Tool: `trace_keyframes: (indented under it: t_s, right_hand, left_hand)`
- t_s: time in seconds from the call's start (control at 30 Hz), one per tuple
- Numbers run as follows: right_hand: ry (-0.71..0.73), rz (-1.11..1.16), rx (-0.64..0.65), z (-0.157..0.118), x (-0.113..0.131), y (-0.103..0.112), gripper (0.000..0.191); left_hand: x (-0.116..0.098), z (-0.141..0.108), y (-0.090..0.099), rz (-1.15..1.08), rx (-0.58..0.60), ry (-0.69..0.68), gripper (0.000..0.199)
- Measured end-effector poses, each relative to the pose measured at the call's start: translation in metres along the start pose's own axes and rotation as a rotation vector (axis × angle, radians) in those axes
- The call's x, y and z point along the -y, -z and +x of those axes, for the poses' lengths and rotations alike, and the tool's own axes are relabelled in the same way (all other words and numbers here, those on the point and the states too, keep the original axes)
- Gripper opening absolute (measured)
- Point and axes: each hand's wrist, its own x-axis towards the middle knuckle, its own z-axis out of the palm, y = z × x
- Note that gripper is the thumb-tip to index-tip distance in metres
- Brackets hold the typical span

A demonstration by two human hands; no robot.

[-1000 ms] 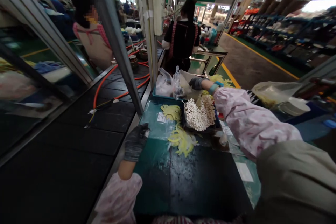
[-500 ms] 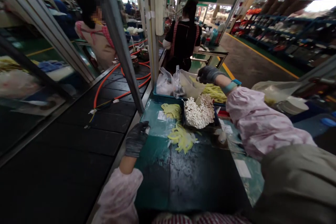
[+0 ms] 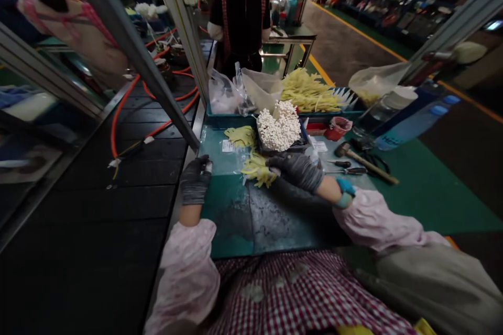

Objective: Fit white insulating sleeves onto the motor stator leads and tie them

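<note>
My left hand (image 3: 195,180), in a grey glove, rests at the left edge of the green work surface (image 3: 228,209). Its fingers are curled, with a small pale bit showing at the thumb side that I cannot make out. My right hand (image 3: 298,170), gloved alike, reaches in from the right, fingers drawn together at the right edge of a loose pile of yellow-green leaf-like strips (image 3: 257,169). Whatever its fingertips hold is hidden. Behind that pile lie more flat yellow-green pieces (image 3: 240,136) beside a white label (image 3: 228,146). A dark tray holds a cluster of small white beads on stems (image 3: 278,128).
A blue tray (image 3: 236,121) at the back carries plastic bags and long yellow-green strips (image 3: 310,91). To the right lie a hammer (image 3: 365,161), screwdrivers (image 3: 348,170), a red cup (image 3: 338,128) and bottles (image 3: 412,125). A metal post (image 3: 137,52) and dark conveyor (image 3: 129,209) stand left.
My right hand has come down from the back tray toward me, to the loose yellow-green pile. My left hand stays near the left edge. The view has tilted downward.
</note>
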Motion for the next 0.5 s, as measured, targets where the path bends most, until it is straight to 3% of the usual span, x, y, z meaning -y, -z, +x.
trace_keyframes:
  t_s: [0.07,0.17,0.5]
  right_hand:
    - [-0.063,-0.031,0.021,-0.001,0.004,-0.031,0.040]
    - [-0.086,-0.016,0.041,0.006,-0.001,-0.057,0.048]
    - [-0.273,0.079,0.053,-0.020,-0.025,-0.071,0.067]
  left_hand:
    - [-0.001,0.000,0.001,0.014,0.006,-0.001,0.036]
    - [-0.003,-0.003,0.002,0.032,0.012,0.006,0.035]
    - [-0.005,-0.010,0.008,0.093,0.056,0.055,0.039]
